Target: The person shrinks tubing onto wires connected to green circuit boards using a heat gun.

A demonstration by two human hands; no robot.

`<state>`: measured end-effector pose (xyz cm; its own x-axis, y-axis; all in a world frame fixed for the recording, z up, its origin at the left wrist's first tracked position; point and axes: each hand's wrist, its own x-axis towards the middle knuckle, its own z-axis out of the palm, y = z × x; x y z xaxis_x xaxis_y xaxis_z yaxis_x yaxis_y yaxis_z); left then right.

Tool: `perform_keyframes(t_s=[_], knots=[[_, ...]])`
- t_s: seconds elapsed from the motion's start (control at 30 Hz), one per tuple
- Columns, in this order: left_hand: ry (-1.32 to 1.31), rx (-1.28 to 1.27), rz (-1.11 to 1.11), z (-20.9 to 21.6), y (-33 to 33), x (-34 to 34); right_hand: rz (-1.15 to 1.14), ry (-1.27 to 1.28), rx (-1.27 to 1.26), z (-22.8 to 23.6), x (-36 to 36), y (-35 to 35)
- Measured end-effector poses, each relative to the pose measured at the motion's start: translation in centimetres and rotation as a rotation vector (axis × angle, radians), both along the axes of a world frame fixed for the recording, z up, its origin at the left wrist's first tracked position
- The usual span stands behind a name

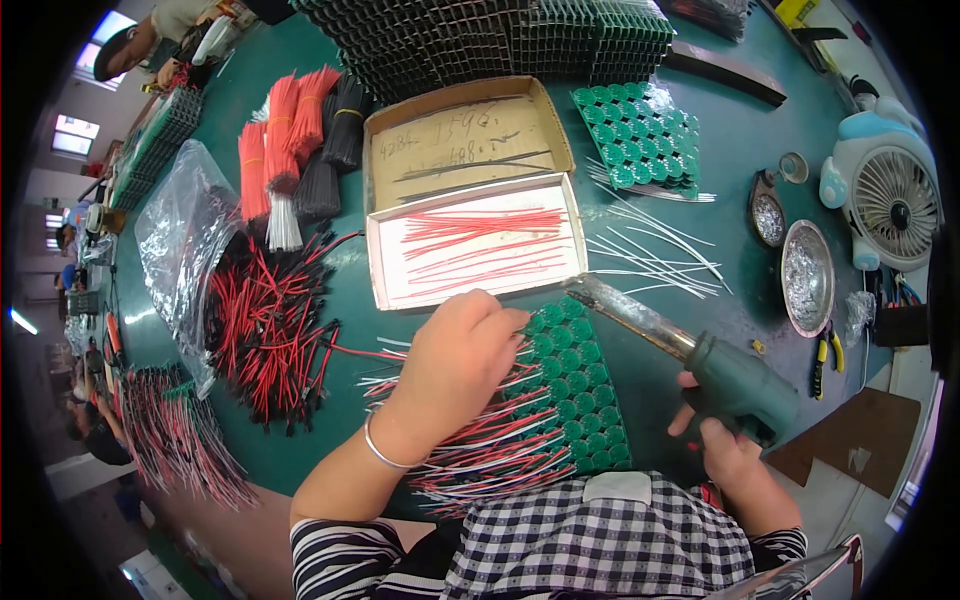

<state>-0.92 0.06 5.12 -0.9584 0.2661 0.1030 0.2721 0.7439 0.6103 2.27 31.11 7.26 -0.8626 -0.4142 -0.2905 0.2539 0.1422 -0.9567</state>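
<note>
My left hand [455,350] is closed in a pinch at the far left corner of a green panel of round circuit boards [575,390]; what its fingertips hold is too small to make out. Red and white wires [490,440] fan out leftward from the panel, partly under my left forearm. In my right hand [725,440] is a green pistol-grip tool [740,390] with a long, worn metal barrel. The barrel points up and left, its end beside the near right corner of a white box lid [480,285], a little beyond the panel.
Red wires [485,225] lie in the lid, white wires [660,255] to its right. At left are red-black leads [265,320], a plastic bag [180,240] and wire bundles [300,130]. A metal dish [807,275], pliers [822,360] and fan [895,205] stand right.
</note>
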Motion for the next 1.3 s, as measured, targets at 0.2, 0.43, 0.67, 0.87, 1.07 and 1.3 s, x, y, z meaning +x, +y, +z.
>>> perform_keyframes(t_s=[0.2, 0.43, 0.67, 0.87, 1.07, 1.3], knots=[[-0.227, 0.144, -0.023, 0.9, -2.5, -0.1, -0.064, 0.028, 0.008, -0.4, 0.4, 0.2], [0.090, -0.072, 0.140, 3.2, -3.0, 0.3, -0.078, 0.052, 0.015, -0.7, 0.7, 0.7], [0.157, -0.247, -0.064, 2.4, 0.1, 1.6, 0.002, 0.023, 0.017, -0.2, 1.3, 1.2], [0.136, -0.250, -0.008, 0.4, 1.3, 2.0, 0.057, -0.064, 0.199, 0.6, 2.1, 1.1], [0.143, -0.173, -0.022, -0.3, 1.4, 1.9, 0.170, 0.186, 0.246, 0.5, 1.1, -0.2], [0.120, -0.132, -0.031, -0.4, 1.3, 1.7, 0.146, 0.246, 0.270, -0.1, 1.1, -0.9]])
